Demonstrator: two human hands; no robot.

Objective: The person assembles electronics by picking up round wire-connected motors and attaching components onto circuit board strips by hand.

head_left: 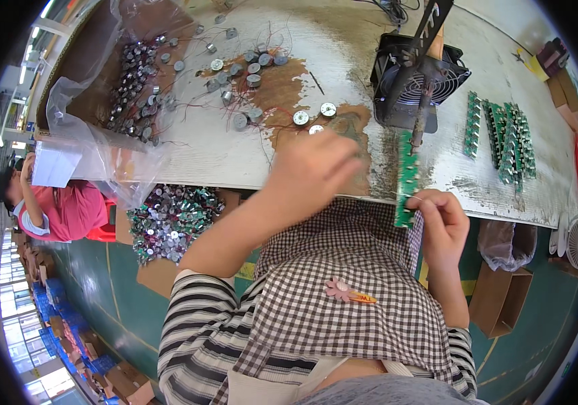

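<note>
A narrow green circuit-board strip (406, 177) lies at the bench's front edge, with its near end jutting out over it. My right hand (443, 219) is at that near end, thumb and finger pinched on a thin wire (416, 198). Over the bench edge, left of the strip, my left hand (316, 165) is smeared by motion, so its grip cannot be made out. Just beyond it sit a few small round motors with white faces (301, 117). A rod-shaped iron (426, 111) on a dark bracket points down toward the strip's far end.
A black fan (410, 84) stands behind the iron. More green strips (508, 138) lie to the right. Loose metal motors (254, 80) with red wires spread leftward to a plastic-lined carton (73, 74). Below the bench is a heap of finished-looking parts (167, 219). Another person (66, 209) sits far left.
</note>
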